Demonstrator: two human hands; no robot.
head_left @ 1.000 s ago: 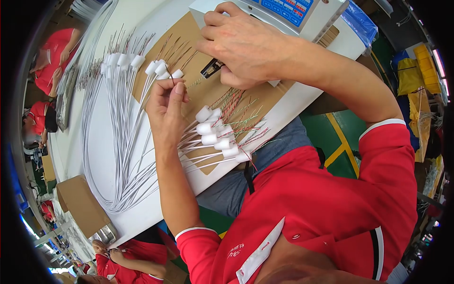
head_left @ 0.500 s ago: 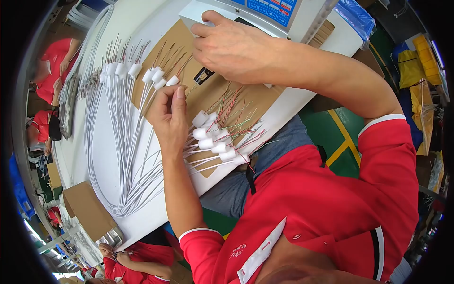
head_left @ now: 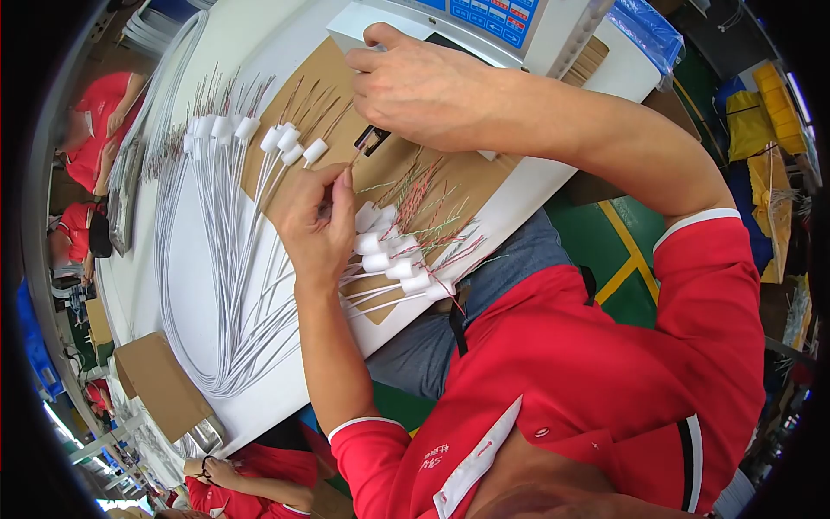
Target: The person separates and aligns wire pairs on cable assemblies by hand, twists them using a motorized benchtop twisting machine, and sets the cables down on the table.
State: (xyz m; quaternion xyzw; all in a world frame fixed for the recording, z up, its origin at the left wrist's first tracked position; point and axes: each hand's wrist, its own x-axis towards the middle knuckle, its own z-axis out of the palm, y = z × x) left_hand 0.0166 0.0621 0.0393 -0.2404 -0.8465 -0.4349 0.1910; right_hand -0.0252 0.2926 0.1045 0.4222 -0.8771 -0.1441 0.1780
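Observation:
My left hand [head_left: 318, 227] is closed in a pinch, with thumb and forefinger on a thin twisted wire [head_left: 354, 159]. The wire's tip points up to a small black tool [head_left: 372, 139] with a slotted end. My right hand [head_left: 424, 93] is curled over that tool, its palm hiding the rest. Beside my left hand lie white cables with white cylindrical sleeves [head_left: 376, 261] and red, green and white twisted ends. More sleeved cables [head_left: 223, 130] fan out farther left, their fine wire ends spread. Brown cardboard [head_left: 320, 73] lies under the work.
A device with a blue keypad panel [head_left: 493, 19] stands beyond my right hand. A cardboard box [head_left: 164, 385] is at the table's lower left edge. Co-workers in red shirts [head_left: 99, 130] sit at the left. A blue plastic bag [head_left: 647, 39] lies at the top right.
My left hand has moved slightly right and down, and the wire in its pinch now reaches the black tool's end. My right hand has barely shifted; the tool has turned slightly.

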